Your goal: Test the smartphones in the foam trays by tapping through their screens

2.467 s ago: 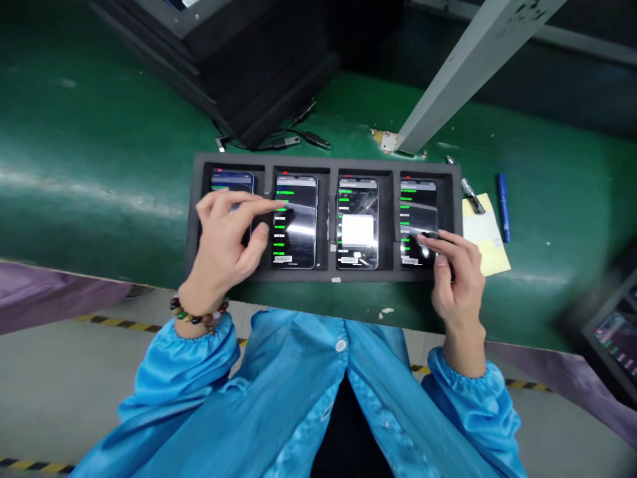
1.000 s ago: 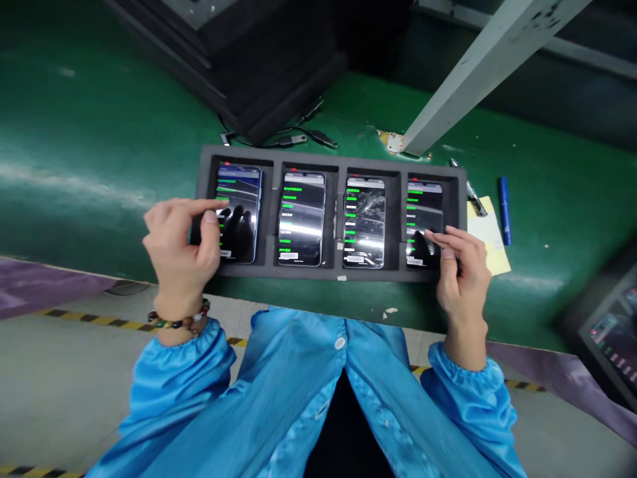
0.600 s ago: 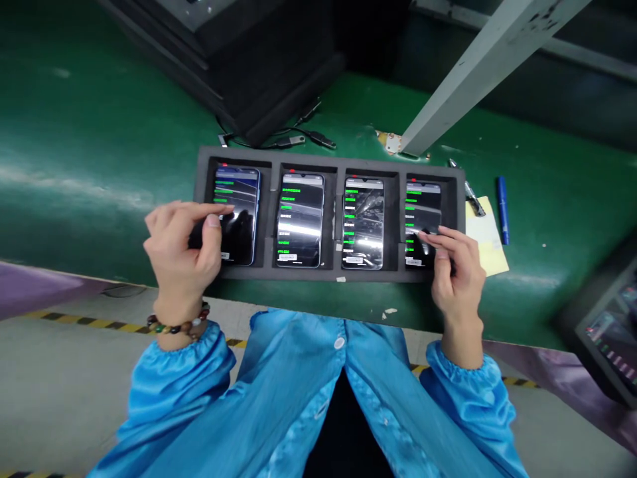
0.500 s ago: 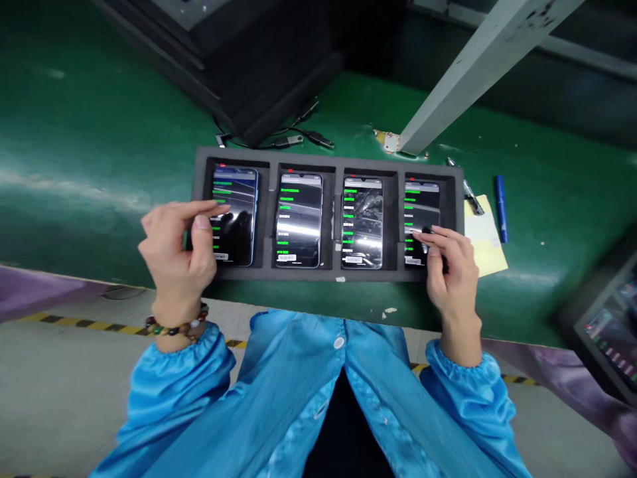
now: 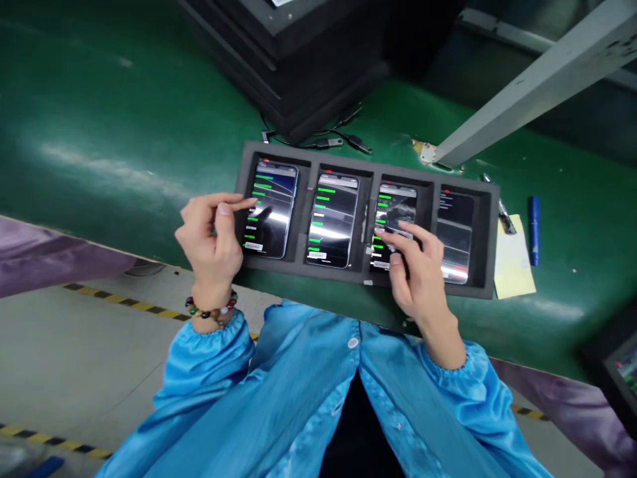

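A black foam tray (image 5: 490, 239) holds several smartphones face up, one per compartment. With its index finger stretched out and the others curled, my left hand (image 5: 212, 236) points onto the screen of the leftmost phone (image 5: 279, 222); it grips nothing. The neighbouring phone (image 5: 332, 219) lies untouched, listing green and white lines. Over the third phone (image 5: 398, 207), my right hand (image 5: 421, 269) reaches with index and middle fingers extended, at or just above the glass, and partly covers the screen. The rightmost phone (image 5: 454, 229) has a mostly dark screen with a red patch near its bottom.
Yellow sticky notes (image 5: 515, 265), a pen (image 5: 505, 216) and a blue marker (image 5: 534, 229) lie right of the tray. Cables (image 5: 328, 143) and a black stack (image 5: 298, 86) are behind it. A grey post (image 5: 522, 93) rises from the green bench (image 5: 124, 159).
My right hand has moved left from the rightmost phone to the third one. The rightmost screen went from green lines to a darker page. My left hand stays at the leftmost phone; the view shifted.
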Motion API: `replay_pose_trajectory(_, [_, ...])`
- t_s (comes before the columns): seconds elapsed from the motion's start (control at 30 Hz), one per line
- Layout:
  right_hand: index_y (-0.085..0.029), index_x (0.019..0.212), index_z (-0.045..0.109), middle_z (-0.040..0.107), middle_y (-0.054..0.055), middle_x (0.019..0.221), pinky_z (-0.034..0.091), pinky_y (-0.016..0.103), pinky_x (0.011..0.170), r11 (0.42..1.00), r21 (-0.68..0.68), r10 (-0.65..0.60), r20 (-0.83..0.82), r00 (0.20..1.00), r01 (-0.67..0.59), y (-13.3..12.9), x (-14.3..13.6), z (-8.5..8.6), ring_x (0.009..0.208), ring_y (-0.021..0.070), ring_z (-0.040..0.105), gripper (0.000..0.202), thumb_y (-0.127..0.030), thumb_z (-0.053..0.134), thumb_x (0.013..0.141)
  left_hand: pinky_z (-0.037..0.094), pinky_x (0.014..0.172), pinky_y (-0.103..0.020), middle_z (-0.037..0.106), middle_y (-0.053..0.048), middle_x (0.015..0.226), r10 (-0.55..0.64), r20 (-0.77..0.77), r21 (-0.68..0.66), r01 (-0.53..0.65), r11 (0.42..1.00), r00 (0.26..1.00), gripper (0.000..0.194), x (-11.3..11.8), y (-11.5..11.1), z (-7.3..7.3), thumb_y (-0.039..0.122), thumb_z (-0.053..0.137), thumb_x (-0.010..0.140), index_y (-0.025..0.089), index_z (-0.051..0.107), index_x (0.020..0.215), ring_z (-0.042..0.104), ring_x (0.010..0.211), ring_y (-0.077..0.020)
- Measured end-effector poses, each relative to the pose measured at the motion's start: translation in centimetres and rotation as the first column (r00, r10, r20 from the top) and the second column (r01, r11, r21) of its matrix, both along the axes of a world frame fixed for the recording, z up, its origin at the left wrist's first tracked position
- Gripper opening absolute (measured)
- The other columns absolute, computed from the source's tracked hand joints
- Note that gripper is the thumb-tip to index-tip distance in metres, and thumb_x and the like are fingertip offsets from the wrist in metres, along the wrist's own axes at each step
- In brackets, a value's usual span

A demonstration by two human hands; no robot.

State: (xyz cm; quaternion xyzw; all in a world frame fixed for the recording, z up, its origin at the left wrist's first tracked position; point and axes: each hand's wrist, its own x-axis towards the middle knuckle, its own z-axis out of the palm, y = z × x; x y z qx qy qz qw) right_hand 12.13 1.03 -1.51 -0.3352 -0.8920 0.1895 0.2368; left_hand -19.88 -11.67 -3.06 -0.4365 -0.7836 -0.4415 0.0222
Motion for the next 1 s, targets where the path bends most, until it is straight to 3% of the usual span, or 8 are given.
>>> replay_pose_trajectory(0.1, [-0.023, 0.145, 0.063, 0.076, 0.011, 0.137, 0.047, 0.053, 0.119, 0.988, -0.013, 0.156, -0.009, 0.988, -0.156, -1.1, -3.1, 0.0, 0.145, 0.0294, 0.061, 0.041, -0.016, 0.049, 0.108, 0.053, 0.110, -0.050, 0.084, -0.007, 0.112, -0.003, 0.016, 0.005, 0.003, 1.000, 1.000, 0.040, -0.7, -0.7, -0.1, 0.041, 0.049, 0.117, 0.020, 0.083, 0.112, 0.073, 0.111, -0.0252])
replay_pose_trajectory(0.2, [-0.024, 0.145, 0.063, 0.078, 0.009, 0.132, 0.045, 0.055, 0.122, 0.974, -0.021, 0.224, 0.003, 0.974, -0.224, -1.9, -5.0, -0.2, 0.144, 0.0296, 0.062, 0.040, -0.016, 0.050, 0.108, 0.053, 0.110, -0.051, 0.083, -0.004, 0.115, -0.022, 0.005, 0.008, 0.022, 1.000, 1.000, 0.040, -1.5, -1.9, -0.4, 0.043, 0.048, 0.117, 0.027, 0.085, 0.112, 0.073, 0.113, -0.0256])
replay_pose_trajectory(0.43, [-0.024, 0.146, 0.064, 0.070, 0.013, 0.146, 0.048, 0.054, 0.119, 0.988, 0.000, 0.152, -0.037, 0.988, -0.152, -2.0, -4.6, -0.6, 0.142, 0.0300, 0.062, 0.042, -0.014, 0.051, 0.107, 0.051, 0.111, -0.053, 0.082, -0.006, 0.116, -0.090, -0.018, 0.031, 0.091, 0.995, 0.996, 0.045, -2.9, -3.6, -1.0, 0.044, 0.043, 0.117, 0.029, 0.085, 0.117, 0.071, 0.117, -0.0282])
replay_pose_trajectory(0.8, [-0.026, 0.144, 0.066, 0.071, 0.013, 0.141, 0.051, 0.057, 0.116, 0.993, -0.024, 0.111, -0.019, 0.994, -0.112, -2.1, -4.7, -0.7, 0.142, 0.0327, 0.064, 0.041, -0.018, 0.049, 0.107, 0.040, 0.120, -0.056, 0.081, -0.006, 0.119, -0.245, -0.100, -0.108, 0.234, 0.966, 0.964, 0.040, -2.9, -2.1, -0.6, 0.045, 0.043, 0.115, 0.029, 0.079, 0.123, 0.069, 0.123, -0.0292])
replay_pose_trajectory(1.0, [-0.027, 0.146, 0.066, 0.071, 0.014, 0.142, 0.052, 0.059, 0.116, 0.993, -0.038, 0.112, -0.034, 0.993, -0.113, -2.0, -4.6, -0.9, 0.142, 0.0341, 0.064, 0.043, -0.018, 0.050, 0.106, 0.031, 0.131, -0.058, 0.082, -0.006, 0.117, -0.237, -0.093, -0.229, 0.211, 0.950, 0.967, 0.048, -2.8, -2.1, -0.2, 0.051, 0.037, 0.113, 0.031, 0.079, 0.123, 0.068, 0.128, -0.0300])
